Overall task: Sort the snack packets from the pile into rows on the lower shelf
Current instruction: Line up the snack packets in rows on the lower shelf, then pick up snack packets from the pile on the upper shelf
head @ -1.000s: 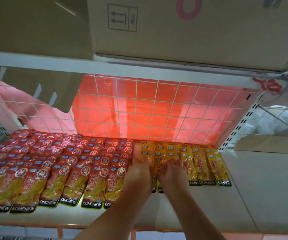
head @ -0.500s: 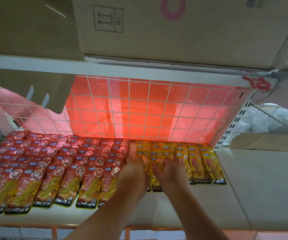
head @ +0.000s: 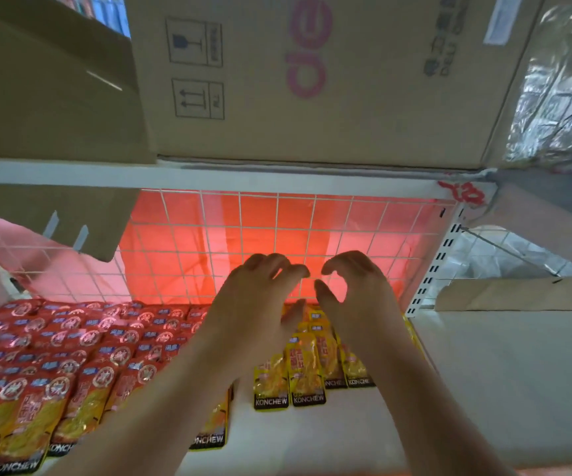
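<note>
— What do you have on the head camera?

— I see both hands off the stock. Half a second ago they lay pressed on the yellow packets (head: pixel 307 367); now the left hand (head: pixel 260 297) and the right hand (head: pixel 355 293) hang side by side above those packets, in front of the white wire grid (head: pixel 181 235) at the back.

— Holding anything?

— Nothing. On each hand the fingers are bent loosely and spread apart, thumbs away from the fingertips. The frame is smeared there, so I can't be sure how far above the packets they sit.

— And the packets themselves?

— The yellow ones lie flat in overlapping rows on the lower shelf (head: pixel 484 389), between the two forearms, and the two front packets of the left rows reach nearer the shelf edge than those to their right. The red packets (head: pixel 71 352) fill the left half of the same shelf in rows, unmoved since before. The right part of the yellow rows is hidden behind the right forearm.

— Above?

— A cardboard box (head: pixel 312 80) stands on the upper shelf (head: pixel 209 176).
</note>
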The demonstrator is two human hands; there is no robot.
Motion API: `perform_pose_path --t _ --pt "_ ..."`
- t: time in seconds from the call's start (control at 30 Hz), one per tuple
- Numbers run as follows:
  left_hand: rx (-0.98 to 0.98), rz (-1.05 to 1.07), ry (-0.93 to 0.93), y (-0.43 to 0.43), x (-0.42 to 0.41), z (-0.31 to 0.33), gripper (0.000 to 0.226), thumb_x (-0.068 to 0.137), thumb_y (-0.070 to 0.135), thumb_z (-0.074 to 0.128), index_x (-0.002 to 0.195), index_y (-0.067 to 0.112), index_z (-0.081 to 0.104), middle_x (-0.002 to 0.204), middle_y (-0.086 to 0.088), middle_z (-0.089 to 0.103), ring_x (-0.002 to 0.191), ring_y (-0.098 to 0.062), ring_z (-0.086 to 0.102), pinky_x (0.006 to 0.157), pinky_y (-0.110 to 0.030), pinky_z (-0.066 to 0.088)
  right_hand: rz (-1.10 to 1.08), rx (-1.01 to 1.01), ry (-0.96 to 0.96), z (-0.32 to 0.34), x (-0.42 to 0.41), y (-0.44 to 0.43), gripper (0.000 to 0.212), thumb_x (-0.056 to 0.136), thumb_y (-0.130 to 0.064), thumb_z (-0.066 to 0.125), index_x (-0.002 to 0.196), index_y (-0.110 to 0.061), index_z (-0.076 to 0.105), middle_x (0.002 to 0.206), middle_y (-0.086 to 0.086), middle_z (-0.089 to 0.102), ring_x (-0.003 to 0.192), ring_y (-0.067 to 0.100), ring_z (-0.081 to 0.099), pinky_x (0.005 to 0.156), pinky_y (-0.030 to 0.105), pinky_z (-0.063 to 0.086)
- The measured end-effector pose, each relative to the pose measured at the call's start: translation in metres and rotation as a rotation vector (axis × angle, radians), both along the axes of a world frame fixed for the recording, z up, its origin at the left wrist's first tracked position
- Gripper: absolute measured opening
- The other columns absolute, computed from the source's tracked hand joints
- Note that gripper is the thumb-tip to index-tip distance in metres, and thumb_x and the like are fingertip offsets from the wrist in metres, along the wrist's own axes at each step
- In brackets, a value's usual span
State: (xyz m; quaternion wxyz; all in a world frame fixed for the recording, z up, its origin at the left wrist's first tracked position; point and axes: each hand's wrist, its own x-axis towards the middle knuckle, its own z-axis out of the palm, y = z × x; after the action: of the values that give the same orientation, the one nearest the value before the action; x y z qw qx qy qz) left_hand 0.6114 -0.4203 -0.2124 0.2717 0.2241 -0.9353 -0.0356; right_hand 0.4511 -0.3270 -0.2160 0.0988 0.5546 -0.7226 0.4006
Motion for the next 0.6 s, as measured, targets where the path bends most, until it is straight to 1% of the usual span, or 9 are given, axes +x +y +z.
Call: perform_pose_path --t 0.13,0.2,0.27,0.37,0.43,0.53,0.6 --pt "-0.084 -0.072 0.142 0.006 0.003 0.055 0.039 0.090 0.034 0.063 0.126 0.018 0.067 0.117 -0.002 0.064 0.108 -0.030 0.060 0.089 -0.047 0.052 0.002 -0.124 0.058 0.063 -0.002 0.012 0.013 0.085 -0.012 0.075 0.098 -0.013 0.070 0.101 -0.004 0.062 0.093 0.017 0.060 0.083 0.031 0.047" --pt "-0.118 -0.118 0.188 0.012 0.001 0.081 0.039 0.090 0.034 0.063 0.125 0.018 0.066 0.116 -0.001 0.065 0.107 -0.029 0.060 0.091 -0.045 0.051 -0.016 -0.174 0.089 0.088 -0.002 0.022 0.011 0.086 -0.016 0.073 0.097 -0.014 0.070 0.099 -0.006 0.061 0.089 0.009 0.055 0.080 0.026 0.043" --pt "-0.116 -0.167 0.236 0.021 -0.003 0.106 0.038 0.089 0.034 0.064 0.124 0.018 0.067 0.116 0.000 0.066 0.107 -0.028 0.061 0.093 -0.043 0.049 -0.067 -0.211 0.149 0.112 -0.001 0.036 0.013 0.085 -0.019 0.072 0.096 -0.014 0.071 0.098 -0.004 0.063 0.087 0.009 0.054 0.077 0.023 0.038" --pt "-0.064 -0.237 0.329 0.034 -0.017 0.134 0.039 0.087 0.034 0.067 0.123 0.019 0.068 0.117 0.000 0.067 0.111 -0.025 0.062 0.094 -0.036 0.046 -0.130 -0.221 0.184 0.142 -0.003 0.062 0.014 0.082 -0.019 0.072 0.095 -0.013 0.071 0.099 -0.003 0.063 0.090 0.015 0.059 0.076 0.026 0.041" --pt "-0.037 -0.298 0.379 0.044 -0.029 0.148 0.041 0.088 0.036 0.066 0.124 0.018 0.068 0.119 0.001 0.068 0.114 -0.023 0.061 0.097 -0.031 0.044 -0.177 -0.248 0.220 0.157 -0.004 0.085 0.014 0.082 -0.020 0.069 0.094 -0.013 0.070 0.097 -0.005 0.062 0.089 0.015 0.059 0.078 0.027 0.044" --pt "-0.011 -0.428 0.437 0.063 -0.049 0.168 0.038 0.090 0.041 0.063 0.124 0.023 0.067 0.120 0.011 0.066 0.116 -0.014 0.059 0.099 -0.020 0.039 -0.276 -0.288 0.248 0.177 -0.010 0.123 0.014 0.082 -0.021 0.068 0.093 -0.015 0.071 0.098 -0.006 0.063 0.091 0.013 0.059 0.082 0.025 0.045" --pt "0.008 -0.499 0.457 0.080 -0.064 0.179 0.036 0.091 0.040 0.063 0.125 0.028 0.065 0.120 0.016 0.064 0.115 -0.010 0.057 0.099 -0.016 0.037 -0.338 -0.293 0.258 0.187 -0.018 0.152 0.014 0.082 -0.021 0.069 0.094 -0.016 0.071 0.099 -0.008 0.063 0.093 0.011 0.060 0.084 0.021 0.045"
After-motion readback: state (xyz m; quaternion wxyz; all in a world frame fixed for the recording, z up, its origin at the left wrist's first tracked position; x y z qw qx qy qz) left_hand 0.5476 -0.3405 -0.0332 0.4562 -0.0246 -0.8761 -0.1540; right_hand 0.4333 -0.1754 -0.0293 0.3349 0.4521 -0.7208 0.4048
